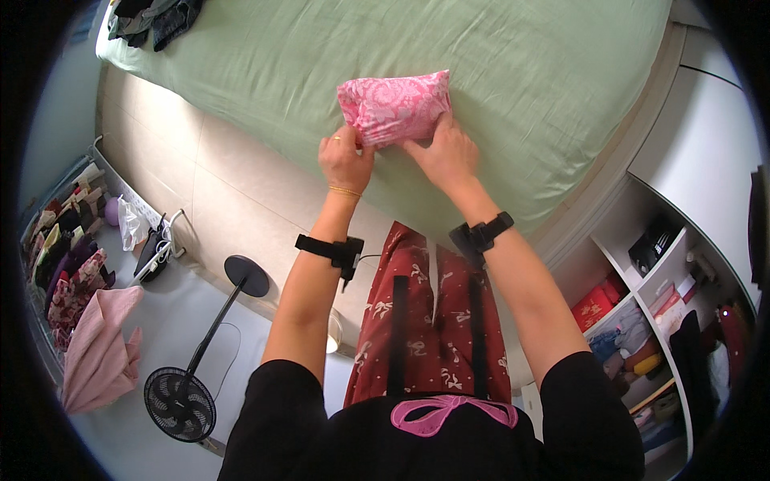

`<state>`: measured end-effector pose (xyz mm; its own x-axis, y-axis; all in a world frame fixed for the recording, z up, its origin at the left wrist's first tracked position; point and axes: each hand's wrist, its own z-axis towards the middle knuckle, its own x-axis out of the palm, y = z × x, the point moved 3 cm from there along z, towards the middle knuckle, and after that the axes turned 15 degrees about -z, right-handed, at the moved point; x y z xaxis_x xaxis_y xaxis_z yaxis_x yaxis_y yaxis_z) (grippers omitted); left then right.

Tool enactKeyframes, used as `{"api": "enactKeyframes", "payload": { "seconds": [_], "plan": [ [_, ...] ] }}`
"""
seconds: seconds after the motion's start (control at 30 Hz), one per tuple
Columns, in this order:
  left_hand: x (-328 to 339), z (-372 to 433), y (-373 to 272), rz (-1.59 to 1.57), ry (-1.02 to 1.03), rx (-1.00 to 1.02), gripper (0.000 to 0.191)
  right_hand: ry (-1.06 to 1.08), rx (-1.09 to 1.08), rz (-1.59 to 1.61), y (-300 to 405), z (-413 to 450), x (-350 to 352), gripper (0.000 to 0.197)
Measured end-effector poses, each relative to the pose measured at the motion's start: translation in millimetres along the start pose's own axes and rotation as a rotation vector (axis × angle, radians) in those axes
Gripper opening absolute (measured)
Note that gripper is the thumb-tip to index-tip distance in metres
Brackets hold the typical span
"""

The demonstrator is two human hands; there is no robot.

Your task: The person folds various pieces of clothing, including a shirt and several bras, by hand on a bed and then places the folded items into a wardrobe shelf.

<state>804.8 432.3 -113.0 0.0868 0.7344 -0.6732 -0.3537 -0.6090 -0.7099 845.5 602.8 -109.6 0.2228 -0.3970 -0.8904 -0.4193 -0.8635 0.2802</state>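
A pink and white floral fabric bundle, folded into a soft rectangle, lies on the green bedsheet near the bed's edge. My left hand pinches its lower left corner, with the fingers curled in. My right hand is at its lower right side, thumb along the bottom edge and fingers against the right end; the fingertips are partly hidden by the cloth. Both wrists wear black straps with small devices.
Dark clothes lie at the bed's far left. A black standing fan is at the lower left, near a rack of hanging clothes. On the right, an open shelf unit holds folded clothes and boxes.
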Motion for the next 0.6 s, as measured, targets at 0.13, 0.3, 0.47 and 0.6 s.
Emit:
{"api": "enactKeyframes", "payload": {
  "seconds": [0.13, 0.3, 0.47, 0.6],
  "plan": [
    [4, -19, 28, 0.261, 0.010, -0.198, 0.018, 0.030, 0.088, 0.036, 3, 11, 5, 0.062],
    [1, -31, -21, -0.042, 0.037, -0.077, 0.016, 0.010, 0.114, 0.086, -6, 15, 10, 0.061],
    [4, 6, -18, -0.003, -0.034, 0.062, 0.025, -0.239, -0.057, 0.232, -12, 1, 11, 0.038],
    [5, 19, -24, -0.222, -0.016, -0.080, 0.024, 0.041, 0.029, 0.417, 2, -20, 16, 0.024]
  ]
}}
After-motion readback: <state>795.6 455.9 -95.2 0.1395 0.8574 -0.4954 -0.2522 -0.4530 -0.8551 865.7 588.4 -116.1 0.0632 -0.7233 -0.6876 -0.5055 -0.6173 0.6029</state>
